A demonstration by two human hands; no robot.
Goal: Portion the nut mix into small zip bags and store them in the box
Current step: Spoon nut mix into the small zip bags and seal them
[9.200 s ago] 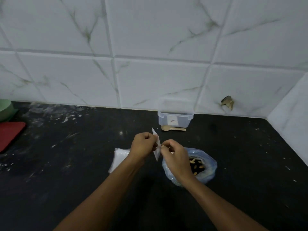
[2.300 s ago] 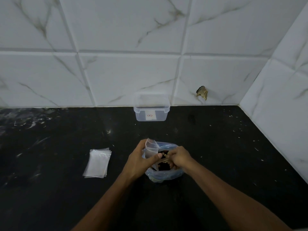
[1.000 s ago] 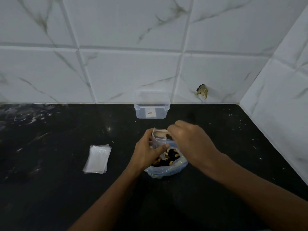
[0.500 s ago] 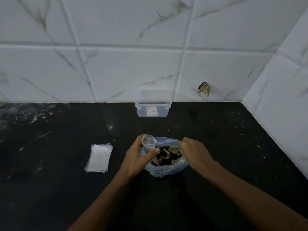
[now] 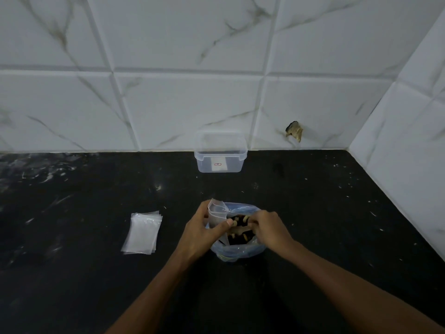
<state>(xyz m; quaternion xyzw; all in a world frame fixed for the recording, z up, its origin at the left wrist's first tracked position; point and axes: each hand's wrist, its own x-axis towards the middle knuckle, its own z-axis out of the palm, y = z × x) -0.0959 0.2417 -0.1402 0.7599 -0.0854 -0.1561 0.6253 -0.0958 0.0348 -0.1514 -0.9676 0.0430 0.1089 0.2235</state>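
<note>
Nut mix [image 5: 240, 231]: dark and pale pieces inside a bluish plastic bag [image 5: 237, 253], a little below the centre of the frame, between the two hands.
Left hand [image 5: 203, 233]: fingers and thumb curled around a small zip bag [image 5: 217, 213], holding it upright with its mouth open, just over the left edge of the bluish bag.
Right hand [image 5: 269, 229]: fingers bent and reaching into the mouth of the bluish bag from the right; they pinch a pale wooden spoon [image 5: 238, 229] that lies across the nuts.
Small zip bag: clear plastic; I cannot tell if any nuts are inside.
Empty zip bags [image 5: 142, 233]: a flat stack of clear bags on the counter, left of the hands and well apart from them.
Box [image 5: 220, 155]: clear plastic, lid off, with a small label on its front; it stands at the back of the counter against the wall, above the hands in the frame.
Counter [image 5: 84, 273]: black stone with pale specks and smears.
Wall [image 5: 168, 92]: white marble-look tiles, with a broken hole [image 5: 294, 131] right of the box.
</note>
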